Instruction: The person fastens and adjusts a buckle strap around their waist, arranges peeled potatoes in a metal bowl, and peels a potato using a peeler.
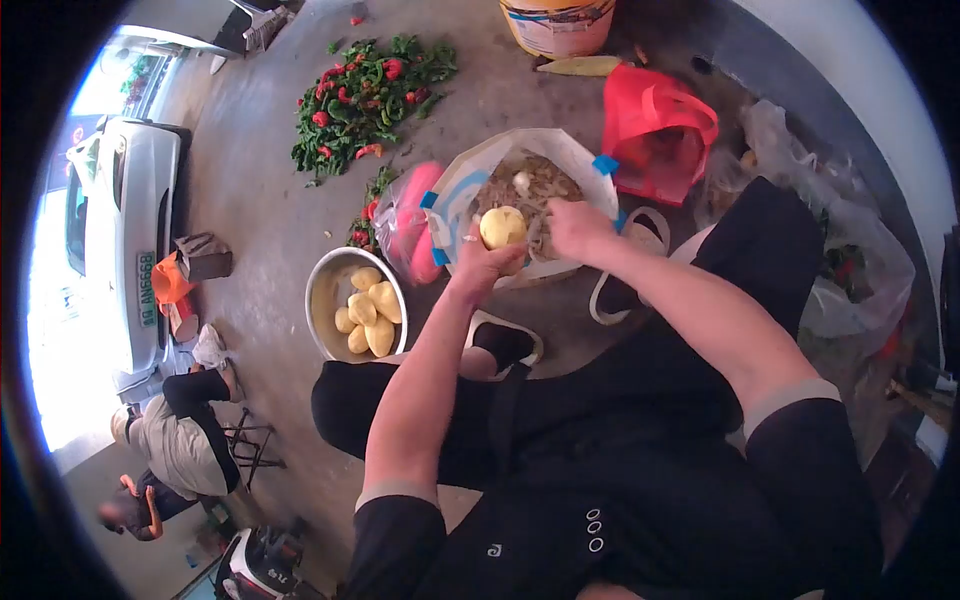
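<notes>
My left hand (484,262) grips a pale yellow, mostly peeled potato (503,228) over a white, many-sided container (462,172) with blue tape on its rim. Brown and pale peelings (555,182) lie in the container, with a small whitish piece among them. To the right of the potato, my right hand (580,232) is closed, its fingers pointing down over the peelings; whatever it holds is too small or hidden to make out. Left of my left hand, a metal bowl (316,308) contains several peeled potatoes (378,335).
A pile of green and red peppers (370,95) lies ahead. Pink plastic bags (405,220) sit beside the container, a red bag (655,135) to its right, and a bucket (560,28) beyond. Clear plastic bags (875,270) lie at right. People (185,440) and a white car (140,220) are left.
</notes>
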{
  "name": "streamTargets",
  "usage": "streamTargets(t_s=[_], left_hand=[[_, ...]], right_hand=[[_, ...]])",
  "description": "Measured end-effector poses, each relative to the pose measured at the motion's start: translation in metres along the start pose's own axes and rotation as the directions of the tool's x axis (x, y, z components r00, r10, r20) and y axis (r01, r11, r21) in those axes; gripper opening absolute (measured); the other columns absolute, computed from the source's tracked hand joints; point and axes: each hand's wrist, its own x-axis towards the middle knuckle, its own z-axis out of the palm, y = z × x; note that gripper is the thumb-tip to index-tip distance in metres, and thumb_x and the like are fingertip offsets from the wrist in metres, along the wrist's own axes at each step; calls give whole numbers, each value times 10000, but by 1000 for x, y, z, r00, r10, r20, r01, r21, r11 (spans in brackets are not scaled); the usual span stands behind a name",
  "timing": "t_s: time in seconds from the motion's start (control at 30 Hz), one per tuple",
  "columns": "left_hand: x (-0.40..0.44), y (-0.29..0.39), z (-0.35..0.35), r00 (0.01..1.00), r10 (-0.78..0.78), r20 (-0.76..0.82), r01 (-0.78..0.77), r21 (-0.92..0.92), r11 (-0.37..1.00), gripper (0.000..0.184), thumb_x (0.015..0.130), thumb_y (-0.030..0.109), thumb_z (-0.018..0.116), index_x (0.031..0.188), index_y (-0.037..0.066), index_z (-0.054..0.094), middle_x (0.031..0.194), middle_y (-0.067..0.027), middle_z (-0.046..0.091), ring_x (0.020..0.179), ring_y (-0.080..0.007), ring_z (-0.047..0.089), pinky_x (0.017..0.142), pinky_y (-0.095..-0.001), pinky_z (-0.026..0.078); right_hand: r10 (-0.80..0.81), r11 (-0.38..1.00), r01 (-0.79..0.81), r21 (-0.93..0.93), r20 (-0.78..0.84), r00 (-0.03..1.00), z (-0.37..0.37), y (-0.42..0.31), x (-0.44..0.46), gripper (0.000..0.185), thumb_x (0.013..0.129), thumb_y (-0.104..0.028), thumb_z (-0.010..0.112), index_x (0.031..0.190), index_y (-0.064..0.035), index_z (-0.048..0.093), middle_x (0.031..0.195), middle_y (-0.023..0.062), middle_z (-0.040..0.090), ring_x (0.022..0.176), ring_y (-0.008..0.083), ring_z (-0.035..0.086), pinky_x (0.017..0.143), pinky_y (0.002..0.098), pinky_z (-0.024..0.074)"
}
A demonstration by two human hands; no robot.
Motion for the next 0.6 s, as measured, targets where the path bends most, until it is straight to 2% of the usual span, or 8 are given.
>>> streamTargets(t_s=[0.1, 0.23, 0.27, 0.37, 0.4, 0.5, 0.53, 0.6], left_hand=[[3, 1, 4, 997, 63, -50, -52, 202, 978, 769, 771, 125, 899, 1384, 64, 438, 1247, -103, 604, 1080, -217, 644, 900, -368, 572], [-4, 10, 10, 983, 160, -93, -118, 348, 930, 762, 755, 141, 904, 1351, 62, 436, 1222, -121, 592, 1086, -223, 624, 896, -377, 560], [-7, 14, 13, 969, 228, -90, -170, 425, 889, 750, 756, 155, 904, 1339, 62, 441, 1219, -125, 589, 1096, -229, 619, 900, -383, 554], [-7, 9, 18, 910, 411, -49, -320, 547, 773, 773, 713, 168, 920, 1318, 61, 451, 1189, -144, 587, 1112, -268, 605, 935, -406, 528], [-3, 7, 17, 882, 471, -28, -373, 569, 733, 790, 691, 168, 929, 1314, 60, 454, 1176, -150, 587, 1115, -285, 600, 950, -415, 518], [-1, 1, 15, 859, 509, -55, -339, 683, 647, 818, 652, 155, 939, 1307, 53, 459, 1183, -178, 585, 1101, -328, 607, 951, -439, 512], [2, 2, 14, 847, 529, -52, -340, 712, 614, 815, 655, 152, 935, 1308, 51, 458, 1185, -184, 585, 1103, -340, 606, 955, -446, 509], [1, 0, 12, 832, 553, -28, -334, 772, 541, 808, 662, 148, 928, 1310, 47, 456, 1190, -195, 585, 1108, -365, 603, 963, -462, 502]], right_hand=[[1, 988, 11, 153, -82, 997, -4, 13, 5, 280, 1002, -266, 517, 1105, -33, 633, 1016, 271, 707, 1026, 465, 666, 874, 582, 505], [-129, 953, 118, 277, 20, 991, -10, -17, -15, 277, 1002, -274, 517, 1103, -46, 638, 1025, 271, 702, 1015, 471, 663, 876, 575, 498], [-128, 958, 130, 256, -21, 991, -3, -13, -17, 280, 1005, -275, 512, 1092, -42, 640, 1018, 268, 706, 1006, 467, 670, 880, 574, 500], [29, 999, -30, 42, 12, 999, 4, 19, 6, 285, 1006, -275, 504, 1091, -39, 640, 1012, 265, 709, 1006, 458, 676, 882, 571, 503], [57, 994, -52, 99, -52, 997, -6, 17, 5, 287, 997, -273, 509, 1095, -36, 639, 1006, 258, 713, 1008, 456, 678, 887, 566, 511], [-176, 960, 184, 212, -56, 983, -16, 0, -1, 280, 985, -272, 524, 1073, -36, 647, 1022, 250, 715, 1018, 461, 674, 890, 566, 516], [-201, 961, 196, 195, 5, 980, -18, -10, -8, 278, 971, -273, 538, 1049, -34, 657, 1045, 248, 713, 1023, 456, 672, 891, 560, 519], [-101, 990, 99, 99, 19, 995, -16, -9, -6, 275, 965, -271, 541, 1038, -33, 659, 1049, 252, 710, 1019, 453, 671, 884, 556, 518]])
